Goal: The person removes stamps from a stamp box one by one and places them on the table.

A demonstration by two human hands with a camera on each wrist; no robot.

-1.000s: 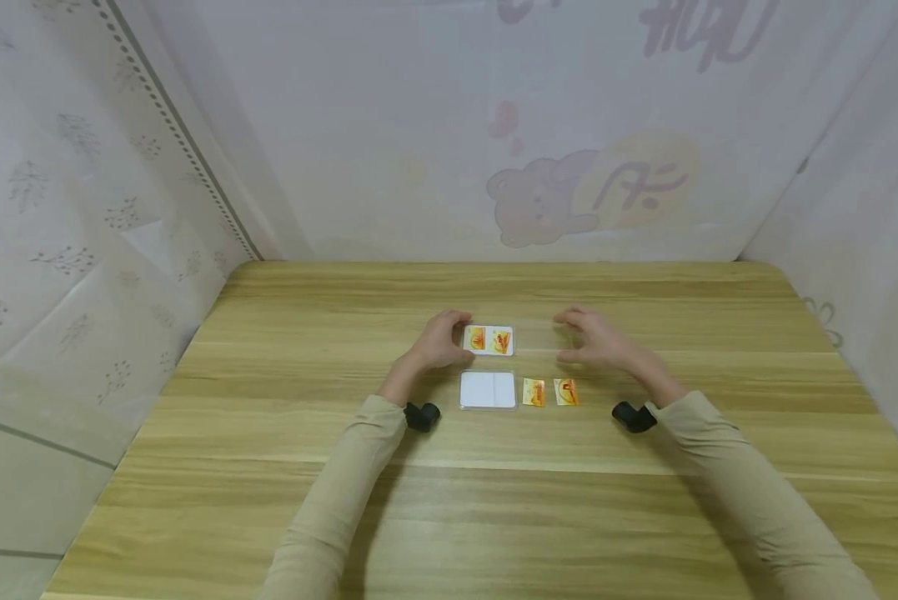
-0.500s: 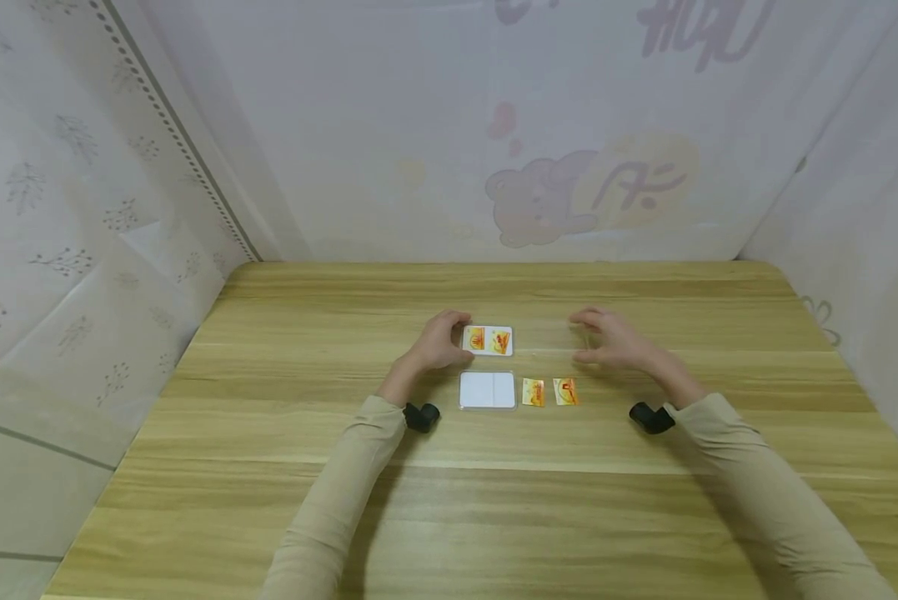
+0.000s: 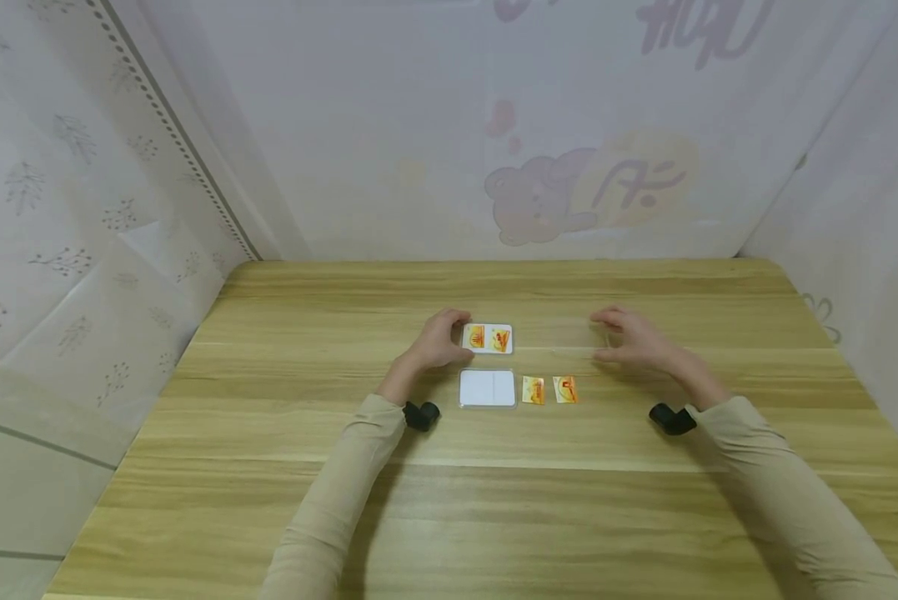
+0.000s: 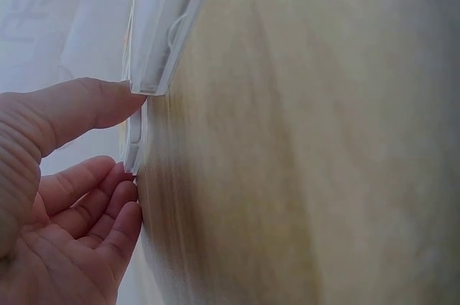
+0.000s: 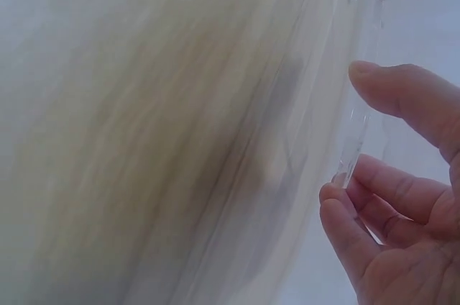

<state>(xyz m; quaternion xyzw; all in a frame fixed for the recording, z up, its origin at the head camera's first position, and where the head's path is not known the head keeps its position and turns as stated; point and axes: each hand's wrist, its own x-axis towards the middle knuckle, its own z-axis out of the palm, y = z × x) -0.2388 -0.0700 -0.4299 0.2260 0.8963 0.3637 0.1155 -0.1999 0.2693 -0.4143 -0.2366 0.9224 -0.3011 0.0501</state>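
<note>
My left hand [image 3: 437,340] grips a small flat white case [image 3: 488,350] by its left end, thumb at the near edge and fingers at the far edge. Two orange-and-yellow stamp-like pieces, a left one [image 3: 477,337] and a right one [image 3: 501,340], lie side by side in it. My right hand [image 3: 634,337] pinches a clear plastic cover [image 5: 352,143] between thumb and fingertips, off to the right of the case. In the head view that cover is nearly invisible. A second white case [image 3: 487,388], with a dividing line and no pieces in it, lies just nearer than the first.
Two loose orange-and-yellow pieces, one left [image 3: 534,391] and one right [image 3: 565,389], lie right of the nearer case. Black wrist cameras [image 3: 422,417] sit at both cuffs. The wooden table [image 3: 479,533] meets a patterned curtain [image 3: 358,167] behind.
My right hand has moved steadily right, carrying the clear cover away from the far case. My left hand stays on that case, and the loose pieces keep their places.
</note>
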